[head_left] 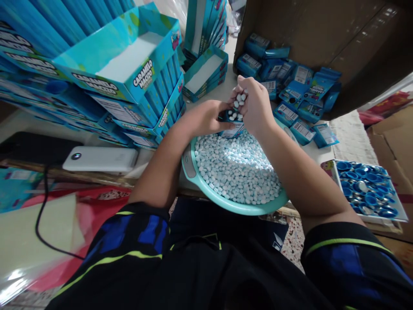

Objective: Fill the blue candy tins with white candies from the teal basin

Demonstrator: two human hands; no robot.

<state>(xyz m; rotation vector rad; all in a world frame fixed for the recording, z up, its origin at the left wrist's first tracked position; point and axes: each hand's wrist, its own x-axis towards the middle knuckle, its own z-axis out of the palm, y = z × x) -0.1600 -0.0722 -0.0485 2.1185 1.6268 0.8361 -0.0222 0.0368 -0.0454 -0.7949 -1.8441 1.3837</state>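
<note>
Cardboard carton (306,26), one, beyond and right of the fingers of the right hand (258,103). Display trays (119,88), blue, stacked, left of the fingers of the left hand (211,118), on the table (318,156). Basin (238,209), turquoise, directly below both sets of fingers, amply stocked with loose candies (238,181), pale blue and white. Shallow box (400,211) of small blue-rimmed items, well to the right of the fingers. Power bank (101,158), white, left of and nearer the wearer than the fingers. Finished packets (287,113), blue, heaped in and before the carton, right of the fingers; apparently filled and closed. Open packet (232,130), blue, one, above the far part of the basin: pinched between left thumb and fingers, right fingers curled round a small lot of candies at its mouth. Mouth points upward, printed label faces the wearer; long axis seems near upright, though hands cover too much for certainty. Condition, as judged: this packet part-filled, candies showing at the opening, closing not yet done; plentiful candies remain in the basin.
</note>
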